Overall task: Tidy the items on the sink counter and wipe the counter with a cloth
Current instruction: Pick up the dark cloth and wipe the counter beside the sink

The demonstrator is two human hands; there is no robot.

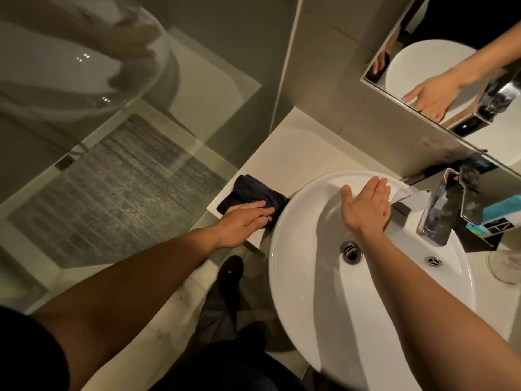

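A dark navy cloth (251,194) lies folded on the pale counter (296,153) left of the white basin (324,277). My left hand (242,222) lies flat with its fingers resting on the cloth's near edge. My right hand (365,206) hovers open over the far side of the basin, fingers together and pointing at the wall, holding nothing. Just beyond its fingertips sits a small white packet (408,197) on a dark block (401,208) at the basin rim.
A chrome tap (439,213) stands at the basin's right. A teal box (499,211) and dark tray (479,238) sit behind it, with a glass (504,266) at the right edge. A mirror (451,66) hangs above. A glass shower panel (112,153) is left.
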